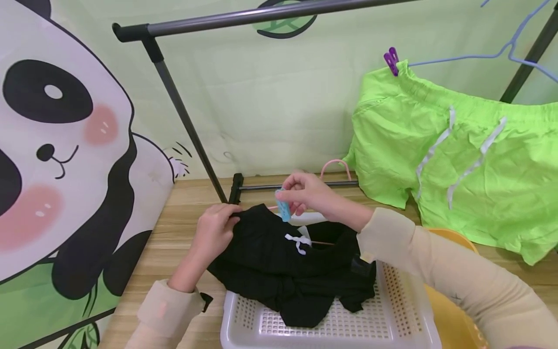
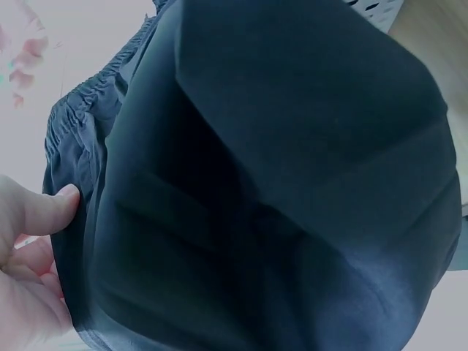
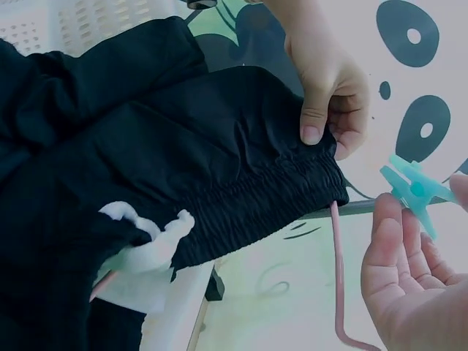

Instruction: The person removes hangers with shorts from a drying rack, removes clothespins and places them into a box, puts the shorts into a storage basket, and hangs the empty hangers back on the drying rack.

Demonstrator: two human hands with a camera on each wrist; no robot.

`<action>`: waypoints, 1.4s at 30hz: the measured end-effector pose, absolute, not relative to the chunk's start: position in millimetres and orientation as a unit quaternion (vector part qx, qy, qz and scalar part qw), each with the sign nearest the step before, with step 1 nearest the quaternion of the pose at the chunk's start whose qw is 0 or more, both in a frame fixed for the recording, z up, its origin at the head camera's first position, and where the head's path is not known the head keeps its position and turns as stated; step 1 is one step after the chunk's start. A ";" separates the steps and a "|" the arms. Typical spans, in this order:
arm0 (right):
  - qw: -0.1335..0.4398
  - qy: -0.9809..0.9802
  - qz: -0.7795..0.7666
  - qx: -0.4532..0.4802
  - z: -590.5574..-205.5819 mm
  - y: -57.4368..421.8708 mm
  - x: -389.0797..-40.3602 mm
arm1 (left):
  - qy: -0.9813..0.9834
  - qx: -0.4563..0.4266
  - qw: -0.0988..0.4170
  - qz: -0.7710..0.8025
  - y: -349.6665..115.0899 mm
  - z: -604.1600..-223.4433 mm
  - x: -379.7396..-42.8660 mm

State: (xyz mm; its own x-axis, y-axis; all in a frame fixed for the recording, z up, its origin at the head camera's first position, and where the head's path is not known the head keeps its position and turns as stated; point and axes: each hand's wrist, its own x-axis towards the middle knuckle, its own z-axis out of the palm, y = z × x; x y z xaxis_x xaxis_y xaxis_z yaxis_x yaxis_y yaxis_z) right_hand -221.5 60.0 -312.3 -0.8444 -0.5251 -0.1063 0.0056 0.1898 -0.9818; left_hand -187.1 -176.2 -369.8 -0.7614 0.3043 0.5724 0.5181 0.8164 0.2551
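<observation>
Black shorts (image 1: 261, 261) with a white drawstring (image 1: 299, 240) lie over a white basket. My left hand (image 1: 214, 230) pinches one end of their elastic waistband; in the left wrist view its thumb (image 2: 55, 208) presses on the dark cloth. Above the waistband, my right hand (image 1: 311, 191) holds a light blue clothespin (image 1: 283, 207) between thumb and fingers, apart from the cloth. The right wrist view shows the clothespin (image 3: 417, 191) side-on. A pink hanger (image 3: 338, 278) runs into the waistband, and its hook rises behind my right hand. Most of the hanger is hidden by the shorts.
The white perforated basket (image 1: 429, 320) stands on the wooden surface, with an orange basin (image 1: 455, 315) at its right. Green shorts (image 1: 479, 160) hang from a blue hanger (image 1: 462, 57) with a purple clothespin (image 1: 391, 62). A dark metal rack (image 1: 187, 116) spans the back.
</observation>
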 end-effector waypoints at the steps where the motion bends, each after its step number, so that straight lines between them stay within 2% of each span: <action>1: 0.219 0.742 -0.608 -0.176 -312.8 61.7 -221.2 | -0.917 -0.223 0.260 -0.204 -176.2 -369.7 -187.2; 20: 0.244 0.791 -0.518 -0.215 -317.3 98.9 -219.6 | -0.918 -0.224 0.259 -0.201 -176.7 -369.1 -186.9; 42: 0.275 0.816 -0.469 -0.200 -327.3 144.5 -222.9 | -0.914 -0.229 0.268 -0.200 -177.7 -371.1 -186.7</action>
